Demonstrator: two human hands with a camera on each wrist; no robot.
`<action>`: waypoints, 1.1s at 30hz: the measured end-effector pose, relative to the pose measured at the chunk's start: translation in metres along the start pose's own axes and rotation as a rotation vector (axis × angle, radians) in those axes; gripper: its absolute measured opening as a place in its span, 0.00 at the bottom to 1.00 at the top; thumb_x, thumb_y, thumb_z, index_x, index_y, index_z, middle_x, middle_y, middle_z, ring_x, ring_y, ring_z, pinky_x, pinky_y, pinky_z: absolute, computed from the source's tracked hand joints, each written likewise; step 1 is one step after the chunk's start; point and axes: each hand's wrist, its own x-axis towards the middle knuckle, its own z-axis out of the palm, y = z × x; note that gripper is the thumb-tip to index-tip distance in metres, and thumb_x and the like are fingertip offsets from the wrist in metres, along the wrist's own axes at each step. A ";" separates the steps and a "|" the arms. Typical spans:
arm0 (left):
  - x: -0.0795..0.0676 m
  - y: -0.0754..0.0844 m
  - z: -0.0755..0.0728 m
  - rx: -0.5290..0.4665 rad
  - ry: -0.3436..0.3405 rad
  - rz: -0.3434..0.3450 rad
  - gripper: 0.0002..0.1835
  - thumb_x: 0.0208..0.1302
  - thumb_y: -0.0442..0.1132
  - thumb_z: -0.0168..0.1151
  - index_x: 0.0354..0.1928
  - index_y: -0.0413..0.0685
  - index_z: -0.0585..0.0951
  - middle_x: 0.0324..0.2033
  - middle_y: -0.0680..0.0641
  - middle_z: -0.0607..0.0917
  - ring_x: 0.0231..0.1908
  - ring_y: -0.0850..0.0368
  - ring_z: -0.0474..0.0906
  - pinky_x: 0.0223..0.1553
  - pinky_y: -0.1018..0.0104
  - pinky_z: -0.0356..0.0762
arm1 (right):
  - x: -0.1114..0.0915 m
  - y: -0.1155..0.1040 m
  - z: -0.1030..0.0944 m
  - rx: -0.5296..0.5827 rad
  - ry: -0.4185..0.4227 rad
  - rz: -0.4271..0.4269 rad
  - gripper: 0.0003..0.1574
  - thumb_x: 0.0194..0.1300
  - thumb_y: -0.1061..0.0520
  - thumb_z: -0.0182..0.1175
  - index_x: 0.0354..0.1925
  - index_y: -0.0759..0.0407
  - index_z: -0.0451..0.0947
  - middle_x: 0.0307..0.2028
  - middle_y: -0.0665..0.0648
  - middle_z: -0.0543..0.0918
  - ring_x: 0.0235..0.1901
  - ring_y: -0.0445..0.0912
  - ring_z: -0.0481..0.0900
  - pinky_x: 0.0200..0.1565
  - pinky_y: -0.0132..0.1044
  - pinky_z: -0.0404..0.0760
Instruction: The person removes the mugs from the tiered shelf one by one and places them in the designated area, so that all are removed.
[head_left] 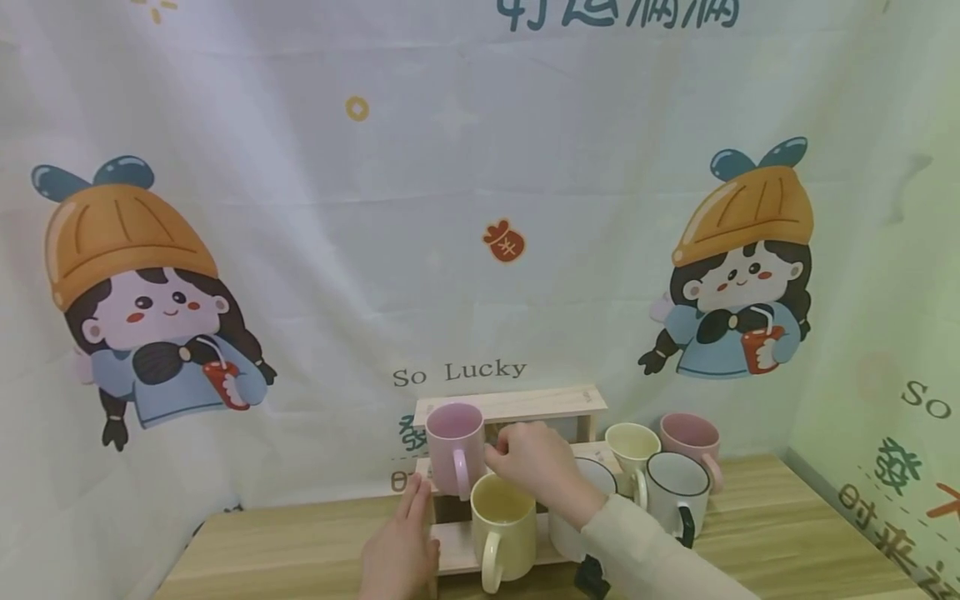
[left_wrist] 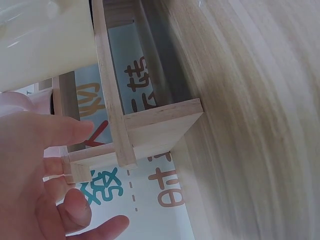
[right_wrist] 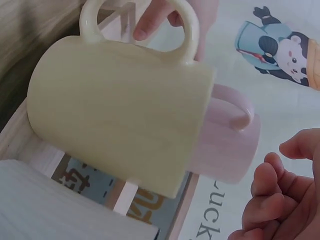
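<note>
Two bare hands are at work around a tiered rack of pale wood (head_left: 540, 406) on the wood-grain tabletop (head_left: 300, 550). Nearest, the left hand (head_left: 397, 550) is open, fingers extended, just beside the rack's left end; whether it touches the wood I cannot tell. On the lowest shelf stands a glossy yellow ceramic mug (head_left: 517, 533), and to its right a white dark-rimmed mug (head_left: 566, 537), partly hidden by the right forearm. Behind them, a lilac cylindrical mug (head_left: 442, 458) stands upright at the middle shelf's left end. Beside it the right hand (head_left: 543, 462) is loosely curled, gripping nothing. Toward the tabletop's far right corner are a white mug with black handle (head_left: 667, 500), a cream-yellow mug (head_left: 633, 442) and, farthest back, a pink mug (head_left: 686, 433).
</note>
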 end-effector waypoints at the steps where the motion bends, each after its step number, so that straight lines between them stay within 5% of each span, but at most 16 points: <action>1: 0.000 0.000 0.000 -0.001 0.001 0.000 0.41 0.47 0.39 0.70 0.67 0.46 0.67 0.69 0.45 0.66 0.30 0.49 0.81 0.20 0.60 0.75 | 0.001 -0.001 0.001 -0.005 -0.009 -0.004 0.25 0.61 0.48 0.58 0.11 0.52 0.67 0.08 0.44 0.62 0.11 0.38 0.59 0.15 0.27 0.57; 17: 0.000 -0.002 0.002 0.009 0.003 0.011 0.41 0.48 0.40 0.70 0.67 0.45 0.67 0.69 0.45 0.66 0.24 0.52 0.78 0.17 0.62 0.73 | 0.009 -0.018 0.018 -0.030 -0.083 -0.020 0.27 0.64 0.46 0.57 0.12 0.51 0.63 0.08 0.45 0.62 0.11 0.39 0.61 0.15 0.28 0.61; 33: 0.000 -0.002 0.002 0.028 0.000 0.010 0.40 0.50 0.41 0.69 0.68 0.46 0.67 0.69 0.46 0.66 0.19 0.56 0.73 0.14 0.64 0.69 | 0.014 -0.030 0.046 -0.108 0.041 0.017 0.30 0.63 0.43 0.57 0.09 0.52 0.64 0.10 0.48 0.69 0.12 0.41 0.66 0.13 0.29 0.64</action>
